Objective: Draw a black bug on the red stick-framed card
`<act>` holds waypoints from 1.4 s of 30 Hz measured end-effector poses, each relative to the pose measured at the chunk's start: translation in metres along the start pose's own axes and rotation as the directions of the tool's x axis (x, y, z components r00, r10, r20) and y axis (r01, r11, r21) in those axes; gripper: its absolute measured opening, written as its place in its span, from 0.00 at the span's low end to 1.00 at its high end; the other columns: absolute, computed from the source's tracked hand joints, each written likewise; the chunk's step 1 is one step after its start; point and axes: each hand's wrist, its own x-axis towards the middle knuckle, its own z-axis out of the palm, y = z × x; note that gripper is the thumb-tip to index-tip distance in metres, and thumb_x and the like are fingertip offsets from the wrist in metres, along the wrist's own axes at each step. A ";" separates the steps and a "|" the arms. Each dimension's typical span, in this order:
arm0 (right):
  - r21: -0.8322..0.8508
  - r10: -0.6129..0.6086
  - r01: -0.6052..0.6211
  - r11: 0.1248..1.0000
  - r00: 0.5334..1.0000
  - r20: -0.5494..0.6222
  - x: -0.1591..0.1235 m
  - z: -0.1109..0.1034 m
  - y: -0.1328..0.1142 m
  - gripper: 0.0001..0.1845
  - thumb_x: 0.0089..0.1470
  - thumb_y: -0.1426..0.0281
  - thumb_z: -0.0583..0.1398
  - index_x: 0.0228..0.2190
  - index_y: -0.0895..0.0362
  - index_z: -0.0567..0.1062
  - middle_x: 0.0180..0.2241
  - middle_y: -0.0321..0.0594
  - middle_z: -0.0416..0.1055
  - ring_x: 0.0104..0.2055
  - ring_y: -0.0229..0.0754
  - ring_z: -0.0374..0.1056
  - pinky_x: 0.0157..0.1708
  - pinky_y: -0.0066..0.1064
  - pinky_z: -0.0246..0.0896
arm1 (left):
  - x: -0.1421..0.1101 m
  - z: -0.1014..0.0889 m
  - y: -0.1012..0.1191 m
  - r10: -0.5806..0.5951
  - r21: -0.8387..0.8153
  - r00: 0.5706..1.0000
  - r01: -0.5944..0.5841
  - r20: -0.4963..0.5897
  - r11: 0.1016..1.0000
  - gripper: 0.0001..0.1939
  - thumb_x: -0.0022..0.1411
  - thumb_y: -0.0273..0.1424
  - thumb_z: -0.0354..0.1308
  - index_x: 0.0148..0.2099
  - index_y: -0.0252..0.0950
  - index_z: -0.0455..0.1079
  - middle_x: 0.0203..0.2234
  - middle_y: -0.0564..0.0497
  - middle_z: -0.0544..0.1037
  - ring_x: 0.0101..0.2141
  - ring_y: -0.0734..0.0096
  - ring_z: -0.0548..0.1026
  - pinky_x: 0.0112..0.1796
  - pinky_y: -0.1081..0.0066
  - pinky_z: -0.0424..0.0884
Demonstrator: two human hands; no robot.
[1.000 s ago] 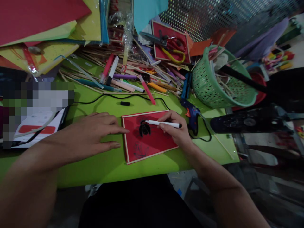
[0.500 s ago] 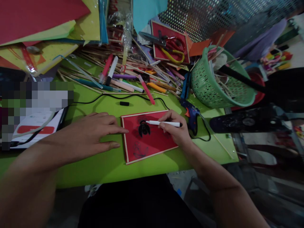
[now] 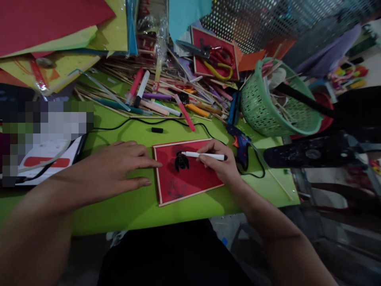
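In the head view, a red board [image 3: 196, 178] edged with pale sticks lies on the green tabletop. A black figure [image 3: 181, 163] is drawn on it, with a faint sketch [image 3: 176, 188] below. My right hand [image 3: 218, 159] pinches a white marker [image 3: 205, 155], its tip at the top of the black figure. My left hand [image 3: 126, 167] lies with fingers stretched out, the index fingertip on the board's left edge and the thumb apart from it. A black marker cap [image 3: 157, 130] lies loose behind the board.
A blue glue gun [image 3: 241, 143] lies right of the board, its black cable [image 3: 166, 120] running behind. Markers and thin sticks are heaped farther back, with scissors [image 3: 218, 63] on another red board. A green basket [image 3: 274, 111] stands at right, a tablet-like screen [image 3: 44, 163] at left.
The marker tip has shifted very slightly over the top of the black figure. My left hand holds its place, and the whole view has drifted a little.
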 end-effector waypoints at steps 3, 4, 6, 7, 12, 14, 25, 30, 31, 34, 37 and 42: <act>-0.004 -0.011 0.011 1.000 1.000 -0.006 0.000 -0.001 0.001 0.12 0.57 0.59 0.77 0.35 0.53 0.85 0.29 0.36 0.80 0.25 0.38 0.64 0.24 0.31 0.54 | 0.001 0.000 0.000 -0.015 0.005 1.000 0.015 -0.001 1.000 0.25 0.77 0.47 0.62 0.72 0.57 0.82 0.47 0.47 0.84 0.46 0.55 0.81 0.56 0.60 0.74; -0.009 -0.014 0.014 1.000 1.000 -0.001 -0.001 -0.001 0.001 0.13 0.57 0.58 0.77 0.35 0.53 0.85 0.29 0.37 0.81 0.26 0.38 0.65 0.25 0.31 0.54 | 0.001 0.000 0.000 -0.019 0.004 1.000 0.019 0.005 1.000 0.26 0.77 0.46 0.62 0.72 0.57 0.82 0.48 0.46 0.84 0.47 0.55 0.81 0.56 0.60 0.74; -0.024 -0.017 0.017 1.000 1.000 0.014 -0.001 0.000 -0.001 0.14 0.57 0.57 0.78 0.34 0.53 0.85 0.30 0.38 0.82 0.27 0.39 0.65 0.25 0.31 0.55 | 0.001 0.001 0.000 -0.025 -0.001 1.000 0.025 0.017 1.000 0.26 0.77 0.46 0.62 0.73 0.57 0.81 0.49 0.46 0.84 0.47 0.54 0.81 0.56 0.58 0.74; -0.030 -0.016 0.017 0.999 1.000 0.024 -0.001 0.000 -0.002 0.15 0.57 0.57 0.78 0.34 0.53 0.85 0.30 0.38 0.82 0.27 0.39 0.66 0.25 0.31 0.55 | 0.001 0.001 0.000 -0.028 -0.002 0.999 0.028 0.018 1.000 0.26 0.78 0.46 0.62 0.73 0.57 0.81 0.49 0.46 0.84 0.47 0.54 0.81 0.57 0.57 0.74; -0.020 -0.032 0.033 0.999 0.999 0.017 0.000 0.000 -0.002 0.14 0.57 0.57 0.77 0.35 0.53 0.85 0.30 0.38 0.81 0.27 0.39 0.66 0.26 0.31 0.56 | 0.000 0.003 -0.002 -0.014 0.008 1.000 0.014 0.010 1.000 0.26 0.77 0.45 0.62 0.73 0.57 0.81 0.47 0.46 0.83 0.46 0.54 0.80 0.57 0.55 0.75; -0.028 -0.030 0.031 0.999 0.999 0.015 0.000 0.000 -0.002 0.13 0.57 0.58 0.77 0.35 0.53 0.85 0.30 0.38 0.81 0.27 0.39 0.65 0.26 0.32 0.56 | -0.001 0.003 -0.002 -0.003 0.015 1.000 0.003 0.002 1.000 0.26 0.78 0.46 0.62 0.73 0.58 0.81 0.47 0.47 0.83 0.45 0.55 0.80 0.57 0.57 0.75; -0.047 0.000 0.002 0.999 0.999 0.033 -0.001 0.002 -0.008 0.14 0.56 0.57 0.77 0.33 0.53 0.84 0.29 0.38 0.81 0.26 0.39 0.64 0.26 0.32 0.54 | -0.001 0.004 -0.004 -0.001 0.012 1.000 0.001 -0.012 1.000 0.25 0.77 0.44 0.63 0.72 0.57 0.82 0.46 0.47 0.83 0.44 0.55 0.81 0.55 0.58 0.75; -0.032 -0.019 0.020 0.999 0.999 0.039 -0.001 0.002 -0.005 0.16 0.57 0.55 0.78 0.35 0.53 0.84 0.30 0.38 0.82 0.26 0.39 0.64 0.27 0.32 0.55 | 0.000 0.001 -0.003 -0.013 0.014 1.000 0.013 0.010 1.000 0.26 0.78 0.45 0.62 0.73 0.57 0.81 0.45 0.47 0.82 0.44 0.55 0.80 0.55 0.58 0.74; -0.026 -0.023 0.024 0.999 0.999 0.040 -0.001 0.002 -0.005 0.16 0.57 0.55 0.78 0.35 0.53 0.85 0.31 0.38 0.82 0.26 0.38 0.64 0.27 0.32 0.55 | 0.000 0.001 -0.003 -0.016 0.010 1.000 0.016 0.009 1.000 0.25 0.77 0.46 0.62 0.72 0.57 0.82 0.44 0.47 0.82 0.44 0.56 0.80 0.56 0.59 0.74; -0.018 -0.029 0.031 0.999 0.998 0.057 0.000 0.001 -0.003 0.16 0.57 0.56 0.78 0.35 0.53 0.85 0.30 0.37 0.82 0.25 0.38 0.64 0.28 0.32 0.56 | 0.000 0.000 0.000 -0.024 0.009 1.000 0.024 0.007 1.000 0.25 0.77 0.46 0.63 0.71 0.56 0.83 0.44 0.48 0.82 0.44 0.57 0.79 0.55 0.61 0.74; -0.008 -0.041 0.042 0.999 0.998 0.055 0.000 0.001 -0.001 0.16 0.57 0.56 0.78 0.35 0.53 0.85 0.30 0.37 0.81 0.26 0.37 0.64 0.28 0.32 0.56 | 0.001 -0.002 0.003 -0.032 0.017 0.999 0.032 0.023 0.999 0.25 0.78 0.45 0.61 0.72 0.54 0.82 0.46 0.46 0.83 0.46 0.56 0.80 0.54 0.59 0.74; -0.022 -0.010 0.011 1.000 1.000 0.025 -0.001 0.000 -0.001 0.17 0.57 0.54 0.78 0.36 0.52 0.84 0.31 0.37 0.81 0.27 0.39 0.65 0.27 0.32 0.56 | 0.002 -0.003 0.003 -0.036 -0.004 0.999 0.037 0.030 0.999 0.26 0.78 0.47 0.60 0.72 0.55 0.82 0.46 0.46 0.84 0.46 0.54 0.80 0.55 0.57 0.75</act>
